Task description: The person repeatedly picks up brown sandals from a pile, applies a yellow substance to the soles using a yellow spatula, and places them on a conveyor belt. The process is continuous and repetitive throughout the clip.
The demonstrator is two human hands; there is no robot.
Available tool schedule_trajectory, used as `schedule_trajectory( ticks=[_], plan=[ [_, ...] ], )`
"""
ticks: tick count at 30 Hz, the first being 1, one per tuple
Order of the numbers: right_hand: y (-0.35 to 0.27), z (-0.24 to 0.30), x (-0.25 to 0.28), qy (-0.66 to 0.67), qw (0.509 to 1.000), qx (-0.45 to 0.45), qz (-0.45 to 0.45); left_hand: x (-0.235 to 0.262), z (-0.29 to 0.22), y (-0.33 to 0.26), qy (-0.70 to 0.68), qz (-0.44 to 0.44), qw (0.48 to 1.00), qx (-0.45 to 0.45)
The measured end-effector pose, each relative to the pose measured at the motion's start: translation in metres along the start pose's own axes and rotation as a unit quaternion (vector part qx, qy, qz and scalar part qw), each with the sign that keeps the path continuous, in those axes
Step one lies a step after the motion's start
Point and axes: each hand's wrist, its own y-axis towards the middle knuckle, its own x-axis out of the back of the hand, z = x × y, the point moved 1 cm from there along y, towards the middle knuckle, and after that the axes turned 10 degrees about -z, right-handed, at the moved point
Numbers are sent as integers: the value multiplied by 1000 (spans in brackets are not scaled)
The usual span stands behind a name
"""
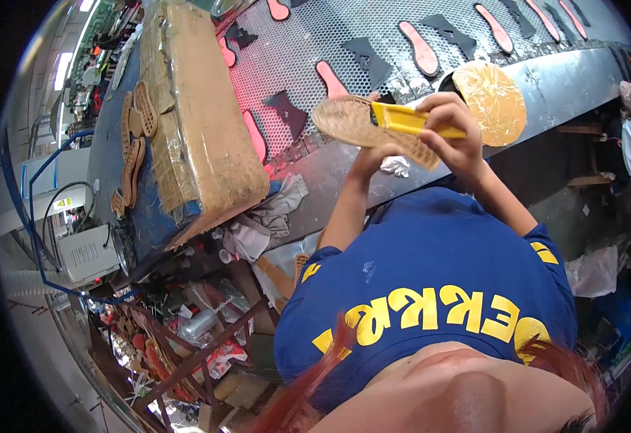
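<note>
A tan shoe sole (344, 119) with a textured surface is held up in front of my chest, just over the near edge of the work surface. My left hand (374, 155) is closed around the sole from below; some of its fingers are hidden behind it. In my right hand (456, 130), pinched between thumb and fingers, is a flat yellow tool (402, 117) with raised edges. It lies across the sole and overlaps it from this angle. Its exact kind does not show, and I cannot tell whether it touches the sole.
A mesh conveyor belt (297, 68) carries pink insoles (418, 48) and dark shoe pieces (368, 62). Beside my right hand sits a round, tan-topped container (490, 102). Crumpled white paper (395, 167) lies on the metal ledge (561, 83). Leftward stand a taped cardboard box (218, 115) and more soles (142, 112).
</note>
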Motion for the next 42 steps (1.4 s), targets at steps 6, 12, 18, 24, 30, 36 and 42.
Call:
schedule_trajectory(
  ticks=[6, 12, 18, 24, 30, 36, 42],
  plan=[
    [7, -33, -12, 96, 981, -117, -123, -12, -48, 2, -256, 85, 958, 98],
    [-5, -28, -25, -141, 983, 108, -52, -3, -41, 0, -281, 119, 946, 113],
    [-20, -21, -23, 18, 997, -37, 67, -2, -43, -4, -317, 102, 933, 136],
    [22, -42, -18, -99, 992, -43, -61, 8, -36, -12, -264, 98, 943, 176],
    [-22, -3, -47, -4, 994, -44, 97, 7, -35, 1, -303, 9, 949, 89],
    [-2, -53, -49, -93, 995, -34, -6, 19, -26, -5, -370, 36, 917, 141],
    [-33, -6, -43, 20, 982, -155, 104, 51, -1, 26, -395, 22, 913, 98]
  ],
)
